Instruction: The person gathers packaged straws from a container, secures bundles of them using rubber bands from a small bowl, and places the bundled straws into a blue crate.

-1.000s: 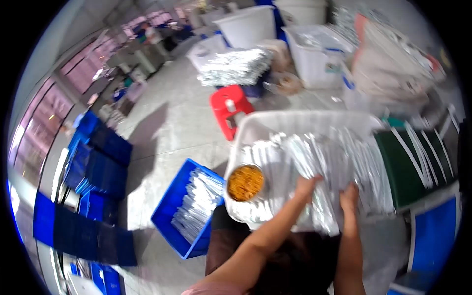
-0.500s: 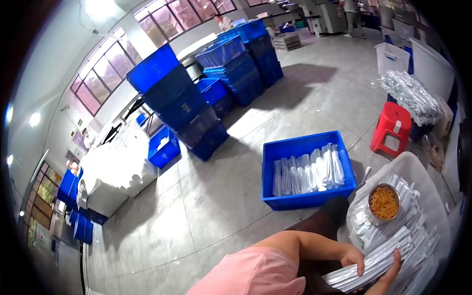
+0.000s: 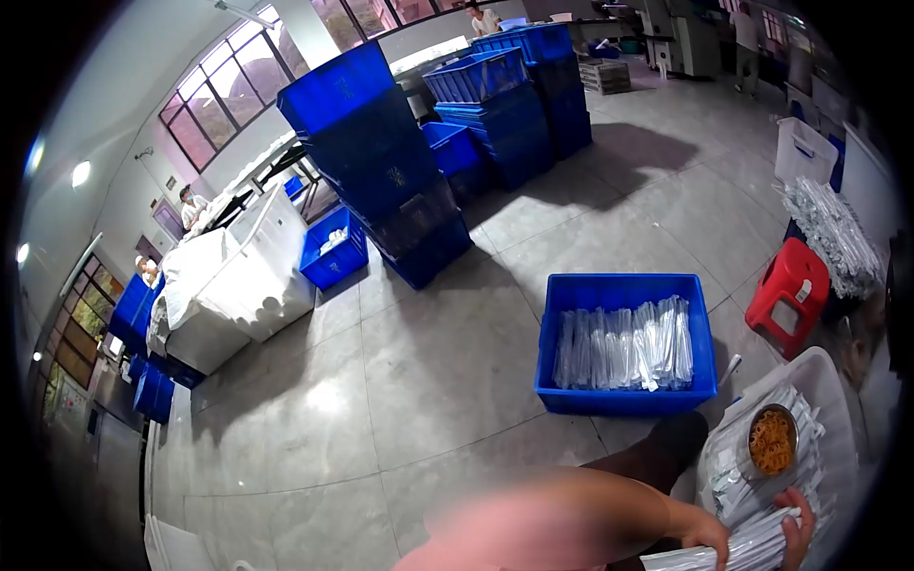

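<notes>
At the lower right, a bundle of long silvery packets [image 3: 752, 546] lies between my two hands. My left hand [image 3: 703, 535] is wrapped over the bundle's left part. The fingers of my right hand [image 3: 798, 528] press on its right end. Just above sits a round metal bowl of orange-yellow bands [image 3: 772, 441], resting on more packets in a white tub [image 3: 830, 381]. A blue crate [image 3: 628, 407] on the floor holds a row of similar packets [image 3: 624, 347].
A red stool [image 3: 788, 295] stands behind the tub, beside a heap of silvery packets [image 3: 833, 228]. Tall stacks of blue crates [image 3: 381, 162] rise at the upper middle. White bins [image 3: 257, 276] stand at the left. Several people are in the background.
The view has swung left, then slightly further since half a second ago. Both hands, apart over the tub a second ago, are now around a bundle near the bottom edge.
</notes>
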Action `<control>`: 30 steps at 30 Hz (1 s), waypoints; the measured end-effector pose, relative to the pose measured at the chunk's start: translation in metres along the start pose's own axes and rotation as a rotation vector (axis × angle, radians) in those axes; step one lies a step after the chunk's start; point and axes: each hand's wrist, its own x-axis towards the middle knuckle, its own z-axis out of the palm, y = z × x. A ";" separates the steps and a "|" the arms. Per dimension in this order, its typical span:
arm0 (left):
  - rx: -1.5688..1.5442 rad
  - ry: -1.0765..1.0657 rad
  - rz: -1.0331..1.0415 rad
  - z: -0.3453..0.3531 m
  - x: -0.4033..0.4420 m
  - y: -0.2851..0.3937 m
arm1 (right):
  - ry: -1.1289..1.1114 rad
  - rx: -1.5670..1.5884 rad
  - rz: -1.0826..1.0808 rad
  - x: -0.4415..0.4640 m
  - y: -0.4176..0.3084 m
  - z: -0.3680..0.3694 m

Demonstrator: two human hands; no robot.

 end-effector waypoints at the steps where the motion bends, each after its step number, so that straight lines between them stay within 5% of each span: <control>1: -0.004 -0.022 0.119 0.004 -0.009 -0.004 | -0.144 0.084 0.051 -0.003 -0.008 0.004; 3: -0.021 -0.046 0.293 0.017 -0.027 -0.008 | -0.293 0.165 0.112 -0.003 0.007 0.000; 5: -0.010 0.005 0.291 0.032 -0.039 0.000 | -0.708 0.193 0.214 0.003 0.060 -0.013; 9: 0.020 0.115 0.285 0.054 -0.053 0.011 | 0.173 0.300 0.155 -0.027 0.011 0.032; 12: 0.085 0.266 0.389 0.066 -0.071 0.015 | 0.465 0.103 0.195 -0.057 -0.031 0.077; 18: -0.055 0.239 0.341 0.062 -0.077 0.012 | 0.605 0.085 0.315 -0.081 -0.020 0.106; 26: -0.062 0.204 0.386 0.048 -0.076 0.012 | 0.622 0.035 0.107 -0.083 -0.034 0.110; 27: -0.011 0.239 0.371 0.056 -0.081 0.014 | 0.638 -0.262 0.150 -0.081 -0.041 0.113; 28: -0.015 0.236 0.361 0.054 -0.079 0.014 | 0.609 -0.241 0.408 -0.083 -0.036 0.114; 30: 0.136 0.327 0.462 0.048 -0.072 0.011 | 0.623 -0.084 0.335 -0.083 -0.035 0.116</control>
